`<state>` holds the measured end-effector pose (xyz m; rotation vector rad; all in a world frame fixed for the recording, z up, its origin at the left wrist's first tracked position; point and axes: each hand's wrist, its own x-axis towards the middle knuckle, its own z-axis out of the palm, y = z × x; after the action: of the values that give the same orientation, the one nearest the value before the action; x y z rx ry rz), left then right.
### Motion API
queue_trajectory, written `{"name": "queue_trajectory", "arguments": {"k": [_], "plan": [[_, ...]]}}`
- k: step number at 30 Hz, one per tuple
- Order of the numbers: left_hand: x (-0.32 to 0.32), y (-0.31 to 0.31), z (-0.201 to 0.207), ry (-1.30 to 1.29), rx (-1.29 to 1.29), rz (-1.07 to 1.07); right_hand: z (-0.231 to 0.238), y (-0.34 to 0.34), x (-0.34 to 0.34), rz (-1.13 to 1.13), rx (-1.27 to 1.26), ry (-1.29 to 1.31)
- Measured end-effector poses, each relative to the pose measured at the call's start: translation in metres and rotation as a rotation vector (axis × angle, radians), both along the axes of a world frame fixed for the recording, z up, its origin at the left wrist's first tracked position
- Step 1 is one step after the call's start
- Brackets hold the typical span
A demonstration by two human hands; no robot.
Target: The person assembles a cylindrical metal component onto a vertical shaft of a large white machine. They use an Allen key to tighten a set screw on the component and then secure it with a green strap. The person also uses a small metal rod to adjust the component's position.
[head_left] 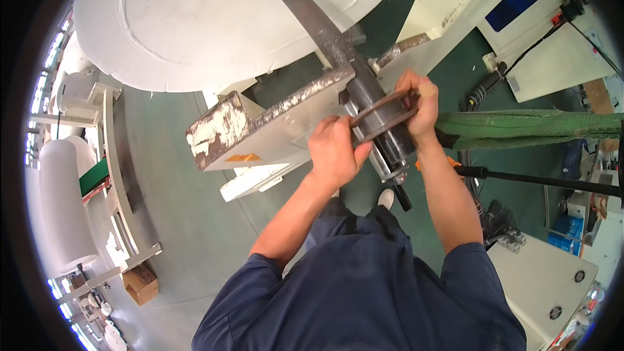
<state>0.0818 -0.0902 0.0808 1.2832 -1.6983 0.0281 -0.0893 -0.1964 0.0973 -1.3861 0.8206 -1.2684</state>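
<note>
Both my hands are clamped on a flanged collar, one at each side of its rim: the left hand (337, 148) left of the shaft (309, 16), the right hand (421, 104) right of it. The collar (382, 119) sits around the shaft, toward its near end.

I'd judge the collar heavy, so if one hand pushed harder than the other it could cock and bind on the shaft. If my grip slipped on the smooth metal, it could run off the near end and fall toward my shoe (386, 199), which shows on the floor (185, 188) below that end. My left fingers could also be pinched between collar and machine arm (279, 127), which lies close to the left of the shaft.

The collar is round, dark brownish metal with a broad rim and a thicker hub. The shaft is dull and scuffed along its length, with shinier metal at its near end. Chipped paint shows worn metal on the arm's edge. At the shaft's far end, the big white roll (195, 19) looks smooth, with slightly creased edges. Right of the shaft, a green sleeve (533, 127) looks like wrinkled fabric.
</note>
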Motion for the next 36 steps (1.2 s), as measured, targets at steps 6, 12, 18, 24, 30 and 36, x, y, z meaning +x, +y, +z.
{"name": "queue_trajectory", "arguments": {"k": [6, 12, 18, 24, 30, 36], "plan": [[0.004, -0.004, 0.027, -0.081, 0.012, -0.002, -0.002, 0.001, 0.010, 0.036, 0.215, -0.303], [0.001, -0.014, 0.074, -0.275, 0.136, 0.027, -0.012, 0.016, 0.014, 0.036, 0.421, -0.477], [-0.002, 0.003, 0.004, 0.072, 0.171, 0.019, 0.006, -0.006, -0.002, -0.042, 0.029, 0.015], [-0.001, -0.014, 0.076, -0.326, 0.170, 0.019, -0.026, 0.018, 0.023, 0.102, 0.474, -0.637], [0.005, 0.013, 0.004, 0.086, 0.279, -0.004, 0.024, 0.001, 0.002, -0.180, -0.294, 0.212], [0.018, 0.002, 0.026, -0.134, 0.248, -0.020, 0.003, -0.007, 0.006, -0.126, 0.039, -0.013]]}}
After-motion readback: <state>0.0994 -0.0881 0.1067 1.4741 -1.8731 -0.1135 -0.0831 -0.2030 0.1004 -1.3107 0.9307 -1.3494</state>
